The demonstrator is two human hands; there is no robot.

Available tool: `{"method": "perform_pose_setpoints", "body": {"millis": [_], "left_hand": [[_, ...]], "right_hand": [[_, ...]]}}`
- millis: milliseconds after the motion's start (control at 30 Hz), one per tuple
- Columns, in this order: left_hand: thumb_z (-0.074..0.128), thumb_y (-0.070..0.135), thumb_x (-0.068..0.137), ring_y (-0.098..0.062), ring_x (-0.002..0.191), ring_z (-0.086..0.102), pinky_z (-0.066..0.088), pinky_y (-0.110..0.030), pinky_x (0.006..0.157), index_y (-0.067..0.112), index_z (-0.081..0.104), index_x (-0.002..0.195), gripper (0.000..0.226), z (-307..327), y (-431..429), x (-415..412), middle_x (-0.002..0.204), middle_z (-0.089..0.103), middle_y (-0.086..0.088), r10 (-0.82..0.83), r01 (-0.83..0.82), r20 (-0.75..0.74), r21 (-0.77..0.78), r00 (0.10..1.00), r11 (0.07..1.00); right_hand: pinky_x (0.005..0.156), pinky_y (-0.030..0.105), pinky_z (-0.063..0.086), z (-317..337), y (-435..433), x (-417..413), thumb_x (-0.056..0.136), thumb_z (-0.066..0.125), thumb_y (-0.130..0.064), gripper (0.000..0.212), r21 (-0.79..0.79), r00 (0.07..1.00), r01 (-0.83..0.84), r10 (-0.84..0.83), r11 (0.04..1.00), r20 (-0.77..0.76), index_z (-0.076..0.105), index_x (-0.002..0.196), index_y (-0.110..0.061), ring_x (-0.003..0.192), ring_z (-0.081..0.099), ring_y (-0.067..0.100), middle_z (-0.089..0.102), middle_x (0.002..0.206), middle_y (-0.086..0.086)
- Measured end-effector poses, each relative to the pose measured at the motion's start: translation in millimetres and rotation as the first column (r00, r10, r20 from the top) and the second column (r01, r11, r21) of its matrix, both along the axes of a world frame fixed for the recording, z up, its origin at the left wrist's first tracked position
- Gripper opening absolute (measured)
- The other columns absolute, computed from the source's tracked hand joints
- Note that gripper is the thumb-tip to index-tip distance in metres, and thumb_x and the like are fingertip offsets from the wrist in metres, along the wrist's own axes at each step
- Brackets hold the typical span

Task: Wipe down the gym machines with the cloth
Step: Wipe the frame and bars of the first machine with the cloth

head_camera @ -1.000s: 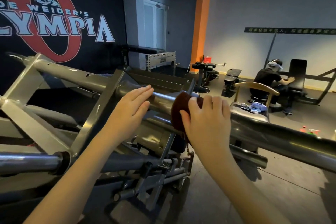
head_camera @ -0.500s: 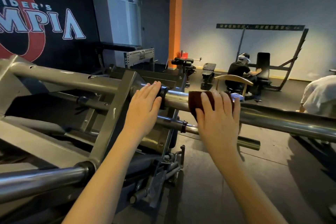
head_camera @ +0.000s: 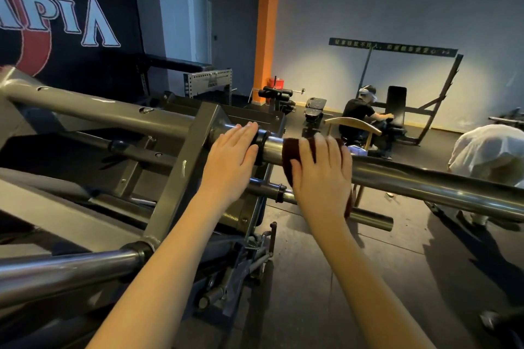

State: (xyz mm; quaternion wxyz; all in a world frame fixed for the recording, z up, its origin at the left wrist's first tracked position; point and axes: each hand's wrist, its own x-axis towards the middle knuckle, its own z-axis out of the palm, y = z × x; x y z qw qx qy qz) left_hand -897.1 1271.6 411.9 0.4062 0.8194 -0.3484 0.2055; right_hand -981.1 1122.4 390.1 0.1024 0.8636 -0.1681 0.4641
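Below the left forearm, nearest the camera, a polished chrome bar (head_camera: 56, 269) sticks out of the grey painted steel machine frame (head_camera: 181, 167). Further up, the left hand (head_camera: 232, 156) lies flat with straight fingers on the frame's upper tube, its fingertips against a black collar (head_camera: 262, 142), holding nothing. Just right of it, the right hand (head_camera: 320, 176) wraps a dark brown cloth (head_camera: 292, 150) over a long shiny steel bar (head_camera: 425, 181), fingers curved over the top; the cloth's edge hangs out below the palm. Under that hand a shorter steel peg (head_camera: 371, 219) pokes out. Beyond the right hand stand a curved wooden chair back (head_camera: 354, 123) and a seated person in a black shirt (head_camera: 357, 116). Far beyond the left hand rises an orange pillar (head_camera: 266, 37).
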Motion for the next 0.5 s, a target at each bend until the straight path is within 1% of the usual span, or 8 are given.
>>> {"method": "perform_pose_setpoints", "body": {"millis": [100,200,267,333,400,467,500], "left_hand": [[0.041,0.021,0.103,-0.012,0.146,0.021,0.015,-0.040,0.122,0.020,0.034,0.149,0.046,1,1,1,0.154,0.036,0.002,-0.006,0.006,-0.004,0.001,1.000,1.000],[0.041,0.021,0.103,-0.013,0.146,0.022,0.016,-0.041,0.121,0.019,0.033,0.149,0.046,3,2,1,0.154,0.036,0.001,-0.013,0.013,-0.005,0.006,1.000,1.000],[0.041,0.021,0.103,-0.013,0.146,0.021,0.015,-0.041,0.122,0.020,0.033,0.149,0.047,3,2,-1,0.154,0.036,0.001,-0.004,0.004,-0.020,0.007,1.000,1.000],[0.040,0.022,0.103,-0.013,0.146,0.020,0.014,-0.040,0.122,0.020,0.031,0.150,0.047,2,1,-2,0.154,0.035,0.002,0.011,-0.010,-0.023,0.020,1.000,1.000],[0.040,0.023,0.104,-0.013,0.146,0.019,0.013,-0.037,0.122,0.021,0.031,0.150,0.048,2,1,-1,0.155,0.034,0.002,0.018,-0.018,-0.012,0.034,1.000,0.999],[0.040,0.023,0.104,-0.012,0.146,0.019,0.012,-0.035,0.121,0.020,0.031,0.150,0.048,2,1,-1,0.155,0.034,0.003,0.025,-0.025,-0.005,0.032,1.000,0.999],[0.040,0.023,0.103,-0.012,0.146,0.019,0.012,-0.035,0.120,0.020,0.031,0.150,0.047,2,0,-1,0.154,0.035,0.003,0.025,-0.025,-0.002,0.030,1.000,0.999]], "right_hand": [[0.107,0.048,0.034,15,21,29,0.093,0.044,-0.035,0.043,0.020,0.997,-0.016,0.017,1.000,-0.069,0.057,0.126,-0.013,0.124,0.049,0.033,0.057,0.130,0.014],[0.106,0.046,0.036,16,21,32,0.092,0.054,-0.032,0.040,-0.001,0.992,-0.088,0.087,0.996,-0.091,0.058,0.126,-0.013,0.123,0.051,0.032,0.058,0.130,0.014],[0.109,0.045,0.029,6,3,16,0.088,0.062,-0.028,0.043,-0.028,0.991,-0.112,0.109,0.993,-0.078,0.057,0.128,-0.012,0.125,0.048,0.031,0.056,0.132,0.013],[0.112,0.045,0.021,-8,-18,-5,0.082,0.068,-0.024,0.053,-0.092,0.997,-0.064,0.061,0.994,-0.045,0.054,0.132,-0.011,0.129,0.042,0.033,0.052,0.136,0.016],[0.113,0.047,0.019,-18,-26,-13,0.079,0.073,-0.022,0.062,-0.115,0.999,-0.001,-0.004,0.993,-0.038,0.051,0.136,-0.010,0.131,0.038,0.035,0.050,0.139,0.018],[0.110,0.047,0.020,-12,-12,0,0.081,0.068,-0.027,0.058,-0.083,0.999,0.018,-0.020,0.996,-0.027,0.052,0.133,-0.010,0.127,0.044,0.036,0.052,0.135,0.019],[0.109,0.047,0.023,-5,-1,10,0.083,0.063,-0.031,0.053,-0.066,1.000,0.016,-0.017,0.998,-0.025,0.053,0.131,-0.010,0.124,0.048,0.035,0.055,0.132,0.018]]}}
